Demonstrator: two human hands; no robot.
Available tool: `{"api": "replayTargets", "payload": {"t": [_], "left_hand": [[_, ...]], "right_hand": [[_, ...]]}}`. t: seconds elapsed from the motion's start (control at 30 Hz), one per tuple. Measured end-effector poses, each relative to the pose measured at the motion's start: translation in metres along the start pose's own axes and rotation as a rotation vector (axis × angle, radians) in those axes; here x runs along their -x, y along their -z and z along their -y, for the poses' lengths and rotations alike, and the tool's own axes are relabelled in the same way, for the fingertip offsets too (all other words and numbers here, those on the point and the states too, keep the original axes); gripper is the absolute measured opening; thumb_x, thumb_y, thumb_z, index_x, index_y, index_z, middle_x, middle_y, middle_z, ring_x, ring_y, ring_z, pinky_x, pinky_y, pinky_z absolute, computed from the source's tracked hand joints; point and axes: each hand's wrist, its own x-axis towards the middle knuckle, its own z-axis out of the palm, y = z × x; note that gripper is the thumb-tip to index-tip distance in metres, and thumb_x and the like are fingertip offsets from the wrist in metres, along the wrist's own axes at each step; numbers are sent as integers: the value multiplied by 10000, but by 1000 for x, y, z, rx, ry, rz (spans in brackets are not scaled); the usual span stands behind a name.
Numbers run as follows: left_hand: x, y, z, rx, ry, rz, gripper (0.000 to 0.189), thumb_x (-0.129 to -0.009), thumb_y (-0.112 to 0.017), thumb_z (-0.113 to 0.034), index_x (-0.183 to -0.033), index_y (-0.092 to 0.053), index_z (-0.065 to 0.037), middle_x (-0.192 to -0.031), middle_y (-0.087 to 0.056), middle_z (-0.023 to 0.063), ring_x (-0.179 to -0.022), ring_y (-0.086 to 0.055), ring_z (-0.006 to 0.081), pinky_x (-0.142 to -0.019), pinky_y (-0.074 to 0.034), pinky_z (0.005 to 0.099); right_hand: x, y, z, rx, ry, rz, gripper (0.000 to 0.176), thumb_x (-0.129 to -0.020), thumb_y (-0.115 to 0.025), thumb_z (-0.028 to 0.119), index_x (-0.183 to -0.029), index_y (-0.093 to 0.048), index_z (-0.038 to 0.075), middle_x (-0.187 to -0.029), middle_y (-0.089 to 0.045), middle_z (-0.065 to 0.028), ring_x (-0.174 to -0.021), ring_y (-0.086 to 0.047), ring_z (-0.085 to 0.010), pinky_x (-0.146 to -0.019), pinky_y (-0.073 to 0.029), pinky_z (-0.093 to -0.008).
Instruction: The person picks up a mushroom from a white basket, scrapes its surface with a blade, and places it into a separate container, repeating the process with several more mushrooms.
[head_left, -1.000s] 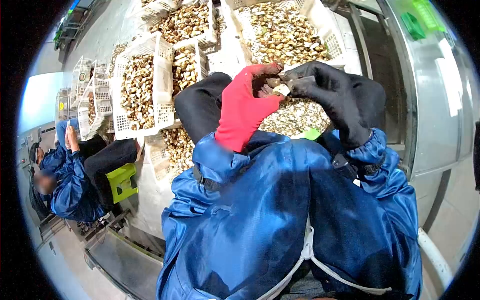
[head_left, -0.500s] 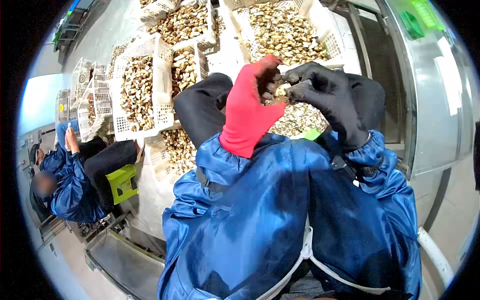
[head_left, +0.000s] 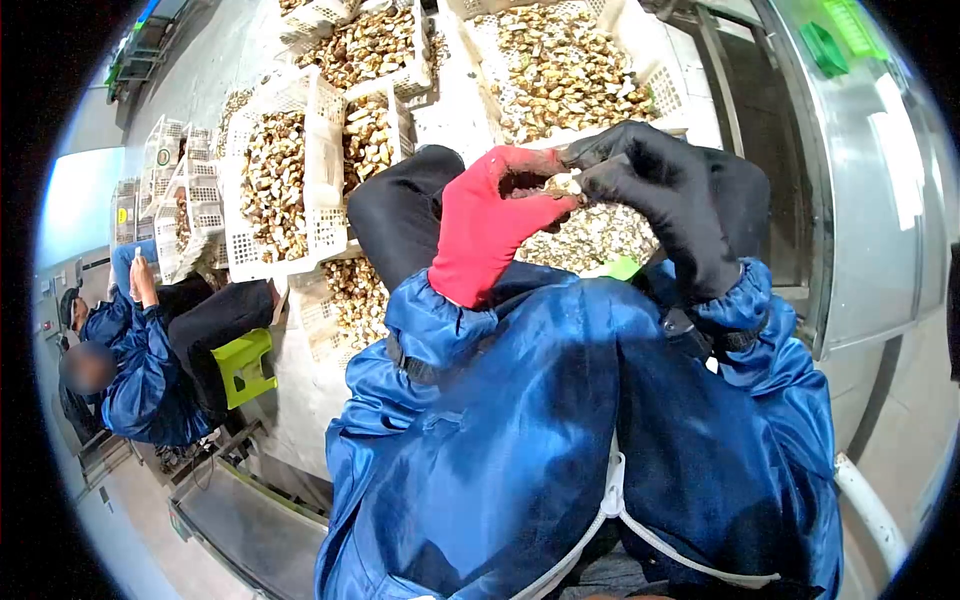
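Observation:
My left hand, in a red glove with dark soiled fingertips, pinches a small pale-and-brown mushroom between thumb and fingers. Close against it on the other side is my right hand, in a black glove, its fingers curled and its thumb at the mushroom. Whether the right fingers also hold a small tool is hidden. Below both hands, between my knees, lies a heap of pale chopped bits, with a light green edge showing beside it.
Ahead stands a large white crate of brown-and-white mushrooms. More filled crates stand to the left. A co-worker in blue sits at far left near a green stool. A metal frame and panel flank my right.
My left hand has moved lower and slightly left, its fingers closing nearer the mushroom. The right hand's fingers have curled in, and the two hands now meet.

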Motion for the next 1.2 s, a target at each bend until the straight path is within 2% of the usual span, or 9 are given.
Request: {"api": "replayTargets", "payload": {"t": [0.4, 0.7, 0.77, 0.8, 0.9, 0.93, 1.1, 1.13, 1.2], "left_hand": [[1, 9, 1, -54, -62, 144, 344, -690, -688, 12, -1014, -572, -10, -991, -612, 67, -890, -560, 108, -769, -470, 236], [7, 79, 12, -178, -19, -220, 204, -757, -543, -40, -952, -595, -13, -952, -626, 71, -831, -580, 136, -722, -458, 255], [14, 128, 24, -877, -540, -301, 193, -758, -555, -132, -898, -632, -23, -893, -611, 58, -791, -584, 139, -713, -454, 242], [27, 133, 14, -412, -167, -501, 204, -783, -518, -135, -918, -631, -31, -891, -600, 69, -772, -585, 147, -698, -458, 242], [65, 188, 19, -833, -80, -629, 224, -868, -485, -191, -905, -607, -7, -898, -618, 66, -816, -577, 141, -740, -455, 270], [71, 209, 22, -260, 272, -715, 273, -876, -495, -230, -942, -609, 10, -909, -630, 57, -821, -566, 140, -744, -438, 267], [108, 252, 41, -1194, -18, -644, 225, -835, -370, -84, -867, -592, -62, -846, -626, 137, -821, -608, 237, -729, -452, 307], [103, 242, 34, -1024, -84, -814, 231, -819, -438, -180, -772, -625, -51, -646, -504, -25, -604, -386, 79, -565, -319, 228], [98, 252, 30, -763, -55, -781, 363, -900, -385, -268, -986, -614, 0, -960, -631, 107, -916, -580, 221, -821, -419, 301]], "right_hand": [[-9, 14, -10, 2, -22, -121, 171, -758, -614, 90, -891, -603, -16, -811, -620, -72, -759, -577, -120, -704, -454, -232], [-5, 31, -24, 261, -112, -195, 161, -812, -577, 105, -966, -601, 65, -910, -620, -29, -786, -556, -86, -726, -431, -198], [-4, 37, -26, 349, -137, -177, 169, -812, -582, 138, -967, -602, 72, -931, -626, -39, -797, -561, -87, -691, -433, -202], [-3, 36, -26, 406, -147, -181, 174, -815, -579, 148, -971, -603, 74, -918, -625, -35, -795, -560, -87, -684, -432, -203], [-4, 33, -22, 498, -172, -173, 188, -822, -574, 175, -981, -604, 80, -884, -622, -22, -786, -556, -87, -663, -426, -204], [-5, 32, -21, 478, -188, -159, 190, -824, -572, 179, -984, -603, 81, -875, -620, -19, -781, -555, -87, -656, -424, -203], [-10, 27, -22, 262, -156, -129, 170, -827, -569, 160, -946, -581, 40, -860, -586, -17, -731, -510, -64, -629, -404, -192], [-6, 24, -16, 243, -160, -154, 167, -826, -568, 157, -937, -578, 33, -856, -580, -17, -738, -512, -66, -635, -403, -191], [-5, 19, -8, 193, -191, -180, 157, -823, -565, 150, -930, -575, 35, -851, -571, -15, -769, -520, -76, -666, -405, -194]]}}
